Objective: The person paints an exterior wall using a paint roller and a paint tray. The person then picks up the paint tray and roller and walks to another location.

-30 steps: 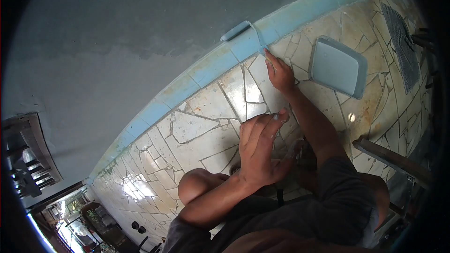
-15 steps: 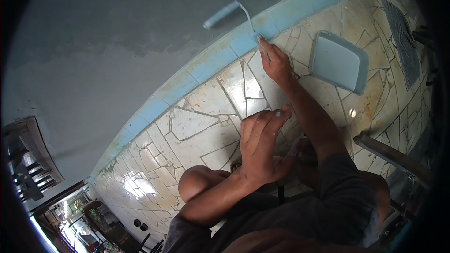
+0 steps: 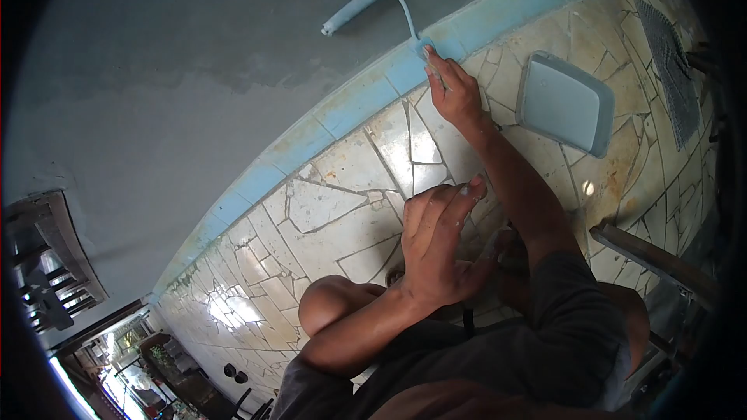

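Observation:
My right hand [image 3: 457, 92] grips the handle of a paint roller [image 3: 354, 9]. The roller's sleeve, coated pale grey-blue, lies against the grey wall [image 3: 194, 101] just above the blue tile skirting [image 3: 342, 113]. Nearer to me, my left hand [image 3: 440, 245] is raised over my lap with its fingers loosely curved and the thumb apart. Nothing shows in it, and whitish smudges mark its fingertips. To the right of my right forearm, a paint tray [image 3: 529, 97] holding light grey paint rests on the stone-patterned floor.
A dark textured mat [image 3: 671, 70] lies along the floor at the right. A wooden bar [image 3: 650, 260] juts in at lower right. Small dark objects [image 3: 235, 373] sit on the floor at lower left, near a barred window [image 3: 54, 264] and clutter in a bright opening.
The roller has moved up and slightly left along the wall, my right hand rising with it. My left hand has barely moved.

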The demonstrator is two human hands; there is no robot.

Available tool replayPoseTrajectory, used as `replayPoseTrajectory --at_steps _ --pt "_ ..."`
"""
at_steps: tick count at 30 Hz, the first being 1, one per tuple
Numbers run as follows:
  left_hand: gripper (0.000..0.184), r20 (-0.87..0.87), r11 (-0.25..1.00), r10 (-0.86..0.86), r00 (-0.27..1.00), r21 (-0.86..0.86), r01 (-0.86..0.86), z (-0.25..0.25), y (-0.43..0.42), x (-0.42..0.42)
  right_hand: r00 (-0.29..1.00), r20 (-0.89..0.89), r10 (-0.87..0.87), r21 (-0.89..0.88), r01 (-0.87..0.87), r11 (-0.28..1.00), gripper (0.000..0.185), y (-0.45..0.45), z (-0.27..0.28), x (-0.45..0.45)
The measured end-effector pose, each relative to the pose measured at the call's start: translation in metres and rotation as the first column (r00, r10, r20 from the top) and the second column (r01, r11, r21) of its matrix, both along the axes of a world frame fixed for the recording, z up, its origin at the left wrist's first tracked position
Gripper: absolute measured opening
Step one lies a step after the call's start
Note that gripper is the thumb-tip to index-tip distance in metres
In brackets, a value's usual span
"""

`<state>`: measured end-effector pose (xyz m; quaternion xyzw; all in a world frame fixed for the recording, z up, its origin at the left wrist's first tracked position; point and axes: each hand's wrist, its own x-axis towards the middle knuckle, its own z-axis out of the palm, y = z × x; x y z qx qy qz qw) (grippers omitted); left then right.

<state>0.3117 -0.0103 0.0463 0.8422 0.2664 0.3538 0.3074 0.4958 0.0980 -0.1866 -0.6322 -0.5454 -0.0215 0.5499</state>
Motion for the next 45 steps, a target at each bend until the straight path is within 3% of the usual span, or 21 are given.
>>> replayPoseTrajectory --at_steps 6,12,14,20,24,27,29,33,36,38,45 --pt "0.086 0.012 1.0 0.021 1.0 0.017 -0.021 0.004 0.001 -0.002 0.999 0.029 -0.019 0.022 0.018 1.0 0.058 -0.014 -0.039 -0.006" --pt "0.085 0.029 0.999 0.039 0.999 0.028 -0.04 0.01 0.001 -0.006 1.0 0.005 -0.017 -0.161 0.017 0.987 0.058 -0.048 -0.067 -0.034" --pt "0.085 0.036 0.999 0.042 0.998 0.031 -0.043 0.01 0.0 -0.008 1.0 -0.005 0.011 -0.393 -0.012 0.92 0.051 -0.055 -0.068 -0.043" --pt "0.083 0.068 0.999 0.042 0.997 0.031 -0.045 0.01 -0.001 -0.017 1.0 -0.024 -0.017 -0.465 0.004 0.885 0.049 -0.048 -0.073 -0.051" --pt "0.082 0.056 0.998 0.06 0.997 0.026 -0.062 0.011 -0.001 -0.023 1.0 -0.024 -0.006 -0.447 -0.005 0.895 0.049 -0.044 -0.076 -0.049" --pt "0.08 0.06 0.998 0.063 0.996 0.01 -0.064 0.012 -0.004 -0.025 1.0 -0.028 0.011 -0.348 -0.02 0.937 0.048 -0.039 -0.073 -0.049" --pt "0.078 0.063 0.998 0.065 0.996 -0.003 -0.065 0.011 -0.005 -0.025 1.0 -0.003 -0.003 -0.173 0.002 0.985 0.058 -0.033 -0.072 -0.05" --pt "0.077 0.057 0.998 0.068 0.996 -0.012 -0.067 0.01 -0.002 -0.027 1.0 -0.012 -0.014 -0.168 0.012 0.986 0.057 -0.031 -0.076 -0.056" --pt "0.078 0.066 0.997 0.075 0.995 -0.005 -0.075 0.011 -0.001 -0.028 0.999 -0.004 -0.032 -0.185 0.031 0.982 0.057 -0.039 -0.08 -0.06" --pt "0.078 0.069 0.997 0.078 0.995 0.0 -0.078 0.011 0.0 -0.03 0.999 -0.044 -0.011 -0.424 -0.009 0.906 0.05 -0.044 -0.081 -0.06" --pt "0.078 0.082 0.997 0.07 0.994 0.016 -0.071 0.015 -0.001 -0.035 0.998 -0.054 -0.022 -0.475 -0.006 0.88 0.048 -0.046 -0.077 -0.062"
